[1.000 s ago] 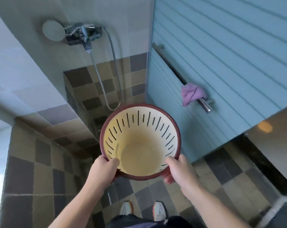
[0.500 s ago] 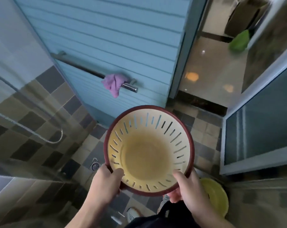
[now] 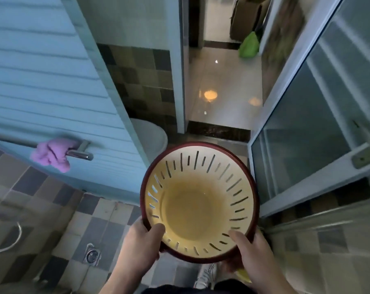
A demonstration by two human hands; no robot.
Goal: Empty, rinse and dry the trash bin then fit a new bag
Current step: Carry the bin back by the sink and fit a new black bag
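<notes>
Head view: the trash bin (image 3: 199, 200), a cream-yellow slotted basket with a dark red rim, was held upright in mid-air over the tiled floor (image 3: 107, 221), its mouth open toward the camera and its inside bare. It sat near the middle of the frame, just right of the blue slatted door (image 3: 42, 85) and left of the glass sliding panel (image 3: 307, 132).

The left hand (image 3: 140, 245) gripped the near-left part of the rim, thumb hooked inside over the edge and the other fingers curled beneath the outside. The right hand (image 3: 252, 251) gripped the near-right part of the rim the same way, thumb lying inside the wall.

On the door, a purple cloth (image 3: 50, 154) hung over a metal towel bar (image 3: 79, 153). A floor drain (image 3: 91, 254) lay near left, and 1 white shoe (image 3: 205, 274) showed below the bin. Farther off, a white basin-like object (image 3: 150, 139) stood behind the door's edge, and a green bag (image 3: 248, 45) sat on the glossy hallway floor beyond the threshold.
</notes>
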